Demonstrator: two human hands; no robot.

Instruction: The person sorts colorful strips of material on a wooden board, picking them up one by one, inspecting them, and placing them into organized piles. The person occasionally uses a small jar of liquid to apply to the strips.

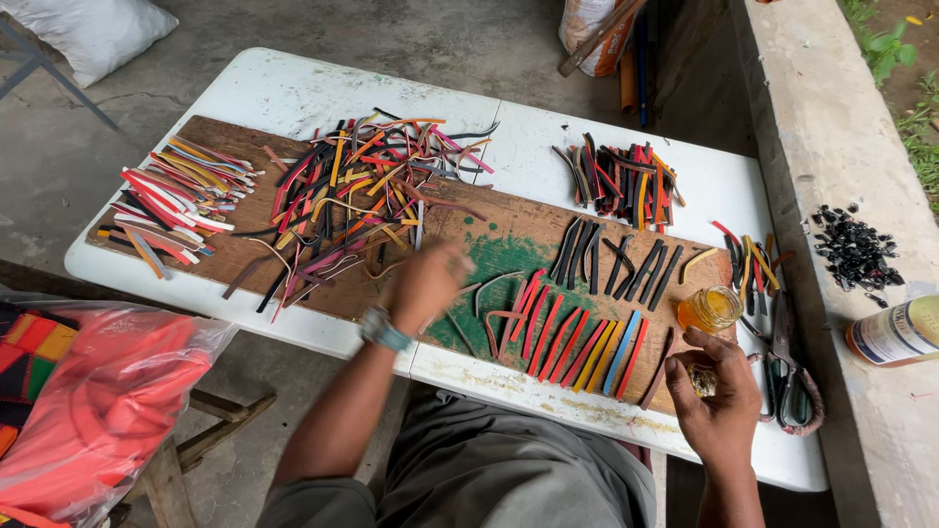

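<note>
A white table [293, 93] fills the middle of the view, its near edge just in front of the person's lap and its right edge close against a concrete ledge [831, 147]. On it lies a long wooden board [509, 230] with a green stain, running almost from the left edge to the right, leaving a bare white strip along the far side. A big loose heap of coloured strips [362, 186] covers the board's centre-left; a smaller bundle [176, 200] sits at its left end, another pile [621, 181] off the board at the far right. A neat row of strips [577, 342] lies side by side near the board's front edge. The left hand [425, 284], blurred, hovers over the board between heap and row; whether its fingers grip anything cannot be told. The right hand [719, 386] is curled around a small object at the table's front right corner, just beside a small jar of amber liquid [709, 308] and scissors [782, 372]. A red plastic bag [108, 401] sits low left, off the table.
</note>
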